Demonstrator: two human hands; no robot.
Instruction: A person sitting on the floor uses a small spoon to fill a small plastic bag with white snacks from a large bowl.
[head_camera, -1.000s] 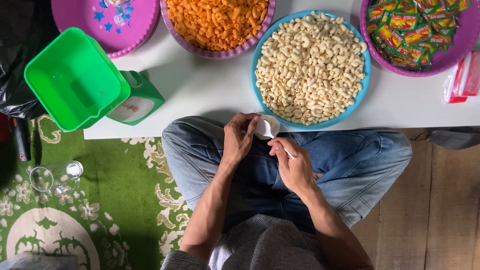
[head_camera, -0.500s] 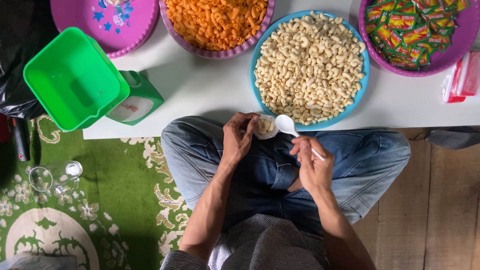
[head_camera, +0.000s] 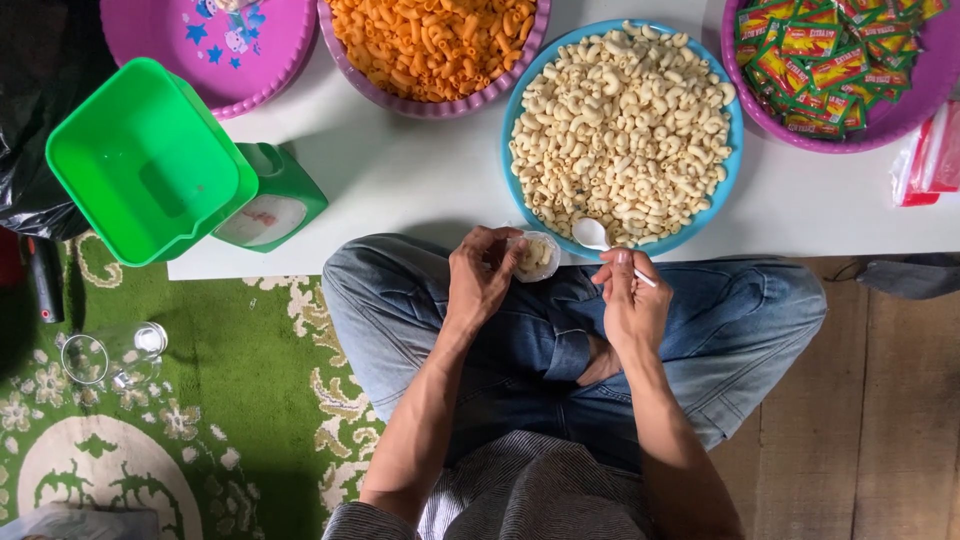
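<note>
From the head camera, the left hand (head_camera: 480, 275) holds a small cup (head_camera: 537, 256) of pale macaroni, fingers wrapped around it, above the lap at the table (head_camera: 420, 180) edge. The right hand (head_camera: 630, 300) pinches a white spoon (head_camera: 592, 235); its long axis slants up-left, scoop touching the blue bowl (head_camera: 512, 110) rim.

The top edge cuts off the pink plate (head_camera: 205, 45), the bowl of orange pasta (head_camera: 435, 45) and the purple bowl of sachets (head_camera: 835, 60); the right edge clips a red-and-white packet (head_camera: 930, 155); the white spoon (head_camera: 592, 235) has most of its handle hidden inside the grip of the right hand (head_camera: 630, 305); the small cup (head_camera: 535, 255) is partly covered by fingers of the left hand (head_camera: 480, 280); its contents are too small to tell.
</note>
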